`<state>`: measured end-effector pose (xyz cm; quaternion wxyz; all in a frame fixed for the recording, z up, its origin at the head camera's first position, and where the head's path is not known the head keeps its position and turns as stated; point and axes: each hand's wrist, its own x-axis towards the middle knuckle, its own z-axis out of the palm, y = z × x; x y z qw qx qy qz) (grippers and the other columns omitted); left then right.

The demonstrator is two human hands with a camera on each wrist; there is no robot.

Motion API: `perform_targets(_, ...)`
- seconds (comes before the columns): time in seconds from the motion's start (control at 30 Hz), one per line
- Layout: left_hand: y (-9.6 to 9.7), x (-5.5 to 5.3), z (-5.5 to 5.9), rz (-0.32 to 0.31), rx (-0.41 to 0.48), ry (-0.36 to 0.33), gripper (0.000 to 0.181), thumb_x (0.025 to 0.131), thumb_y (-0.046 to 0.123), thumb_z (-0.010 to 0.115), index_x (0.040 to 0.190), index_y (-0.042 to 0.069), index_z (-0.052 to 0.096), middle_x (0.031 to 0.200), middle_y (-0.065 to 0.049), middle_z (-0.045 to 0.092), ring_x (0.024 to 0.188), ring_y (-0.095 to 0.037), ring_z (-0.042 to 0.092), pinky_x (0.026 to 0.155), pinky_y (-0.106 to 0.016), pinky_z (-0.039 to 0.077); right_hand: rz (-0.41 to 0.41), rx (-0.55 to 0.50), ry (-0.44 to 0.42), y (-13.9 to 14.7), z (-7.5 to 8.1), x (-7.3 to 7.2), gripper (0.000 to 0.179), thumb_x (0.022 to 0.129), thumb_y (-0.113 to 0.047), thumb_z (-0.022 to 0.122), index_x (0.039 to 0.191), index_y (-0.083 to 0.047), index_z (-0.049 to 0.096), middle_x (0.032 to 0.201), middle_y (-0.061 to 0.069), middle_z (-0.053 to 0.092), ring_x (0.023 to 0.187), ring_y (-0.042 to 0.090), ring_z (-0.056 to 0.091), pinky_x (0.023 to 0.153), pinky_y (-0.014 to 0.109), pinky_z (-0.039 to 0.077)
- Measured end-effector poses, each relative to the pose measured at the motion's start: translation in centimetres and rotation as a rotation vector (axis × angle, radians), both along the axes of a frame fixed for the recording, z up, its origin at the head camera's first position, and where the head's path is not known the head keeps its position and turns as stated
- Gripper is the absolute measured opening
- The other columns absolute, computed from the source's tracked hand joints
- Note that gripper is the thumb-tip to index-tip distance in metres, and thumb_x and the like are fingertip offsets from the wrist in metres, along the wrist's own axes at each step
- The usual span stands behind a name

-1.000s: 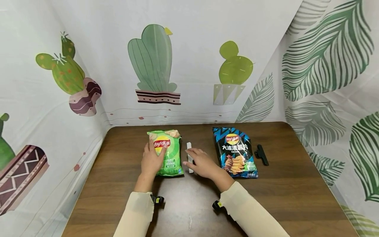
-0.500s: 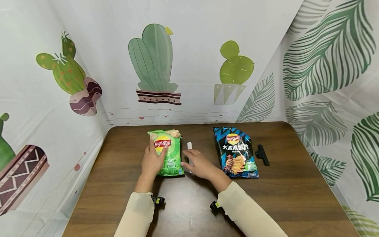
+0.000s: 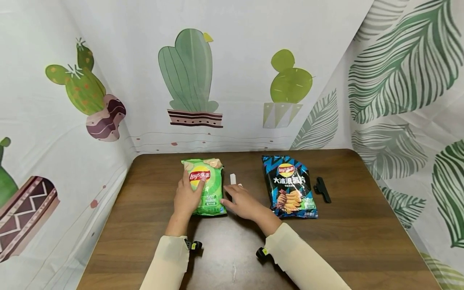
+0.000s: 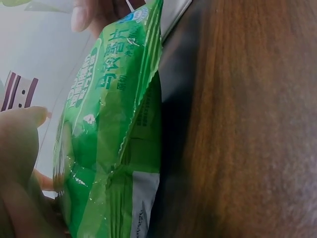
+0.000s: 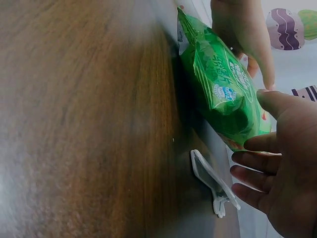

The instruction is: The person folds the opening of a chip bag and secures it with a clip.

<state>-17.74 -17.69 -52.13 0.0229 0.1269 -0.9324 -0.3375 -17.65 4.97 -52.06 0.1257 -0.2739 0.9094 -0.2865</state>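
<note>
My left hand (image 3: 186,197) rests on the left part of a green Lay's potato chip bag (image 3: 214,189), fingers loosely spread over its front. In the left wrist view the bag (image 4: 104,144) shows its crimped bottom edge. My right hand (image 3: 244,203) is at the bag's lower right edge, thumb and fingers extended and slightly bent. The right wrist view shows its fingertips (image 5: 262,143) at the side of the bag. Below that hand lies a white bag clip (image 5: 205,171) on the table, partly hidden by the hand in the head view.
A black and blue Lay's chip bag (image 3: 288,189) lies to the right of my right hand. Beside it is a black bag clip (image 3: 322,189). The brown wooden table (image 3: 362,241) ends at a printed fabric backdrop (image 3: 239,80).
My right hand has moved a little left, from above the white clip to the green bag's edge. The left hand and both bags keep their places.
</note>
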Motion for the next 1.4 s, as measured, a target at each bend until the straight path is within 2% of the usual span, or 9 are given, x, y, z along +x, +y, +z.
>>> perform_targets(0.4, 0.0, 0.2, 0.4, 0.009, 0.104, 0.018, 0.087, 0.099, 0.057, 0.052, 0.163, 0.009, 0.015, 0.152, -0.033, 0.039, 0.138, -0.051, 0.043, 0.110, -0.065, 0.038, -0.001, -0.072, -0.021, -0.4, -0.2, 0.2, 0.066, 0.106, -0.047, 0.047, 0.155, -0.004, 0.038, 0.155, 0.018, 0.046, 0.146, 0.036, 0.041, 0.120, 0.053, 0.033)
perform_targets(0.57, -0.1, 0.3, 0.5, 0.006, 0.156, 0.010, 0.087, 0.099, 0.059, 0.050, 0.163, 0.011, 0.014, 0.154, -0.031, 0.038, 0.140, -0.050, 0.042, 0.114, -0.064, 0.035, 0.015, -0.117, -0.012, -0.5, -0.4, 0.3, 0.066, 0.105, -0.044, 0.050, 0.158, -0.008, 0.033, 0.156, 0.017, 0.045, 0.145, 0.036, 0.042, 0.120, 0.052, 0.034)
perform_targets(0.73, -0.2, 0.3, 0.4, 0.009, 0.199, 0.023, 0.086, 0.099, 0.061, 0.049, 0.163, 0.013, 0.015, 0.154, -0.030, 0.039, 0.140, -0.048, 0.042, 0.115, -0.063, 0.034, 0.009, -0.156, -0.048, -0.6, -0.5, 0.4, 0.071, 0.105, -0.043, 0.051, 0.161, -0.007, 0.024, 0.157, 0.019, 0.044, 0.145, 0.036, 0.042, 0.119, 0.051, 0.036)
perform_targets(0.97, -0.2, 0.4, 0.5, 0.018, 0.226, 0.028, 0.083, 0.100, 0.058, 0.049, 0.163, 0.015, 0.016, 0.154, -0.028, 0.040, 0.141, -0.046, 0.043, 0.115, -0.063, 0.034, 0.025, -0.241, -0.064, -0.8, -0.6, 0.4, 0.069, 0.106, -0.038, 0.052, 0.162, -0.012, 0.022, 0.156, 0.014, 0.046, 0.144, 0.031, 0.045, 0.117, 0.050, 0.038)
perform_targets(1.17, -0.2, 0.7, 0.9, 0.021, 0.257, 0.049, 0.082, 0.100, 0.060, 0.048, 0.162, 0.017, 0.017, 0.156, -0.025, 0.038, 0.143, -0.044, 0.041, 0.117, -0.062, 0.032, -0.020, -0.272, -0.108, -0.7, -0.8, 0.5, 0.070, 0.106, -0.042, 0.050, 0.163, -0.015, 0.020, 0.161, 0.011, 0.040, 0.148, 0.028, 0.039, 0.120, 0.050, 0.035)
perform_targets(1.4, -0.2, 0.9, 1.3, 0.031, 0.299, 0.054, 0.082, 0.101, 0.055, 0.050, 0.162, 0.012, 0.017, 0.162, -0.022, 0.032, 0.147, -0.040, 0.035, 0.120, -0.060, 0.029, -0.052, -0.316, -0.147, -0.7, -0.8, 0.7, 0.069, 0.107, -0.046, 0.046, 0.163, -0.015, 0.019, 0.164, 0.012, 0.034, 0.151, 0.029, 0.033, 0.121, 0.052, 0.031)
